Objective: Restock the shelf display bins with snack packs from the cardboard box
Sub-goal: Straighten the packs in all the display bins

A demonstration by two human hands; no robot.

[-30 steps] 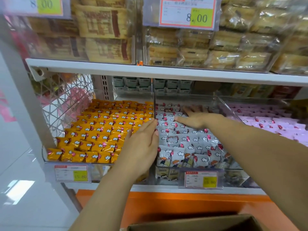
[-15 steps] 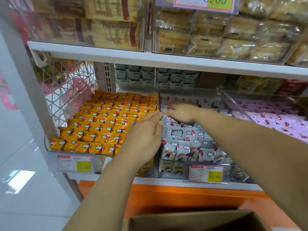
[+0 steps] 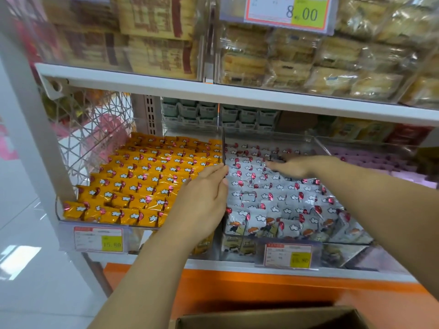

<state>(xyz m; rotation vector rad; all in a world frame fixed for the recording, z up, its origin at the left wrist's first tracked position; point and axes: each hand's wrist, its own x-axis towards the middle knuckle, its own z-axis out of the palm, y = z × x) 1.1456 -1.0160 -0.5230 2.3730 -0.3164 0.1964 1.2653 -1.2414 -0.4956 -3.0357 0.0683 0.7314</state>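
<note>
1. Both bare arms are up at the lower shelf. The left hand (image 3: 202,198) is in at the clear divider (image 3: 223,148) that splits the two front display bins.
2. Its fingers are straight and lie along the divider, touching it. There is no pack in that hand.
3. The right hand (image 3: 294,166) is out over the middle bin (image 3: 351,243), palm down. Its fingers are stretched flat and rest on the white snack packs (image 3: 285,198) toward the back. It is a little blurred, but nothing is gripped.
4. Left of the divider, the orange snack packs (image 3: 142,181) sit in neat rows and fill their bin.
5. The white packs fill the middle bin. Those at the front edge stand tilted against the clear wall.
6. Further right is a bin of pink packs (image 3: 380,162).
7. The cardboard box (image 3: 261,317) is down at the bottom edge, below the shelf and well apart from both hands. Its inside is not visible.
8. A yellow-patched price tag (image 3: 98,238) hangs under the orange bin, and another tag (image 3: 288,255) hangs under the white one.
</note>
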